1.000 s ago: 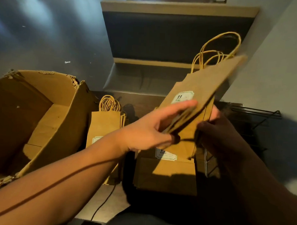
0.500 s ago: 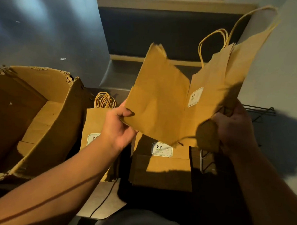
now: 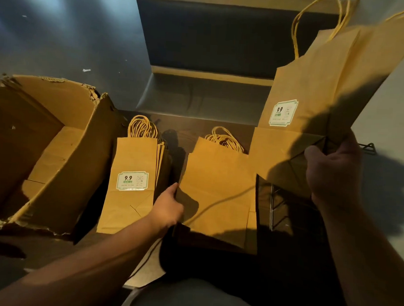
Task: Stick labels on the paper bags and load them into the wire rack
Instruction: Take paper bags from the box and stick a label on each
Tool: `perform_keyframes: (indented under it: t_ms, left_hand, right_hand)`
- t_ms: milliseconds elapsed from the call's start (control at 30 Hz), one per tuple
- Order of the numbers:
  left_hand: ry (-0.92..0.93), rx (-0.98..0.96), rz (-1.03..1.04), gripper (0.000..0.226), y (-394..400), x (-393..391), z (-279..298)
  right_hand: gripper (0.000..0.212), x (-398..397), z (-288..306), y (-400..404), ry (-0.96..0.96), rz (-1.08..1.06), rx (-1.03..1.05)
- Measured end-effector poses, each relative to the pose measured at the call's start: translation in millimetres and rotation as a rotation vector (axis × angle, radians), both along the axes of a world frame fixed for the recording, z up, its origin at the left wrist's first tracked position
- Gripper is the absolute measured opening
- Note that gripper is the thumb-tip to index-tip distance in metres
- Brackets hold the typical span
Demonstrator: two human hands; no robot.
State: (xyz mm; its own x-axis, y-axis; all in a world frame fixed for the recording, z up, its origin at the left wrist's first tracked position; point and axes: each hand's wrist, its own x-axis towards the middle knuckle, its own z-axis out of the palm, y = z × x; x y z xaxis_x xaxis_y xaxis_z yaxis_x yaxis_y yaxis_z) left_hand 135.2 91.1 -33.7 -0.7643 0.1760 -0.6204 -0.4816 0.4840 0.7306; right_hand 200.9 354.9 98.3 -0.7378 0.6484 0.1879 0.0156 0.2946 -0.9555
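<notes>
My right hand (image 3: pixel 332 172) grips the lower edge of a brown paper bag (image 3: pixel 314 93) held up at the right; its white label (image 3: pixel 282 113) faces me and its twine handles point up. My left hand (image 3: pixel 168 207) holds the left edge of a plain brown bag (image 3: pixel 218 190) lying on top of a flat stack in the middle. Left of that lies another stack of bags (image 3: pixel 131 186) whose top bag carries a white 9.9 label (image 3: pixel 132 180). The black wire rack (image 3: pixel 280 202) shows dimly under the raised bag.
A large torn cardboard box (image 3: pixel 46 150) lies open on the left. Steps with pale edges (image 3: pixel 211 72) rise behind the dark table. A thin cord (image 3: pixel 217 204) crosses the middle stack. A grey wall is on the right.
My left hand let go of the raised bags and came down with one bag onto the middle stack. My right hand still holds a labelled bag up.
</notes>
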Motion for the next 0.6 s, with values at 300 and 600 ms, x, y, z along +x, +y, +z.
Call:
perform_keyframes:
  t_ms: [300, 600]
  left_hand:
    - [0.286, -0.025, -0.120, 0.051, 5.2, 4.4, -1.6]
    - [-0.036, 0.285, 0.264, 0.017, 26.9, -14.8, 15.7]
  right_hand:
    - [0.036, -8.4, -26.6, -11.8, -0.155, 0.050, -0.364]
    - [0.016, -9.5, -36.0, -13.0, -0.228, 0.069, -0.542]
